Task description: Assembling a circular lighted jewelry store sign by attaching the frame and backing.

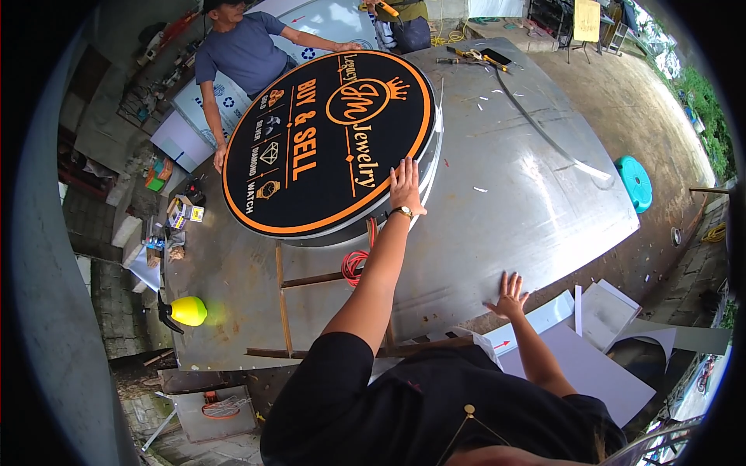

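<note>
A large round black sign (pixel 311 203) with an orange ring and orange and white lettering lies face up on a metal-topped table (pixel 466 233). Flat on the sign's near right rim rests my left hand (pixel 406 189), fingers stretched out, holding nothing. My right hand (pixel 509 297) presses on the table's near edge with its fingers spread. Below the sign, a rusty metal frame (pixel 283 299) extends toward me, and a coil of red wire (pixel 353 266) hangs over it. Across the table a person (pixel 245 50) in a blue-grey shirt touches the sign's far rim with both hands.
Pliers-like tools (pixel 470 56) and a bent pale strip (pixel 536 128) lie at the far right. A teal stool (pixel 634 184) stands off the right edge. At the left are a yellow spray bottle (pixel 189 311) and small boxes (pixel 184 211). Sheet offcuts (pixel 571 373) lean near my right arm.
</note>
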A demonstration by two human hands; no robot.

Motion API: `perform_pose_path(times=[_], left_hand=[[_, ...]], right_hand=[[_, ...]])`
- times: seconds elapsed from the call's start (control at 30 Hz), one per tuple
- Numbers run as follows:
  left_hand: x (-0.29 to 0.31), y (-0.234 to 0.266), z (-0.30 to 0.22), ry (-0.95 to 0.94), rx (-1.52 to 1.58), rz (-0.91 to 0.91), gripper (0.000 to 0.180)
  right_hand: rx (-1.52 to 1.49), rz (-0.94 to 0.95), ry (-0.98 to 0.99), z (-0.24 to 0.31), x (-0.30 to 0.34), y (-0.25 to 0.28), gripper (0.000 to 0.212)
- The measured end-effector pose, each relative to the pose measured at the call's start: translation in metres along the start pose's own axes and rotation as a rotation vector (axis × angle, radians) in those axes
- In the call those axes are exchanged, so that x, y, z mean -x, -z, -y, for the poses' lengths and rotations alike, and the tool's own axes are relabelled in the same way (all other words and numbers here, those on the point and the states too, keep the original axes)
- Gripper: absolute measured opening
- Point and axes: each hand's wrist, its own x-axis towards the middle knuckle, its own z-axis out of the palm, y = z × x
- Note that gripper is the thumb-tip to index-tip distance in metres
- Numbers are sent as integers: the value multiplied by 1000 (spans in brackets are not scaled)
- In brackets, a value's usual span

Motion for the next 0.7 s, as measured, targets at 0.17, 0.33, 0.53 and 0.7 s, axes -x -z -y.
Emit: perform_pose_path(times=[0.17,0.33,0.53,0.7], left_hand=[[0,0,0,-2,-3,2,146],[2,1,0,2,1,8,146],[2,4,-2,4,13,21,146],[3,3,0,3,24,-9,147]], right_hand=[[16,1,0,-2,-2,-2,130],[9,-17,8,-2,-2,-4,131],[6,-39,13,-3,-3,-7,134],[9,-42,17,-4,-5,-8,134]])
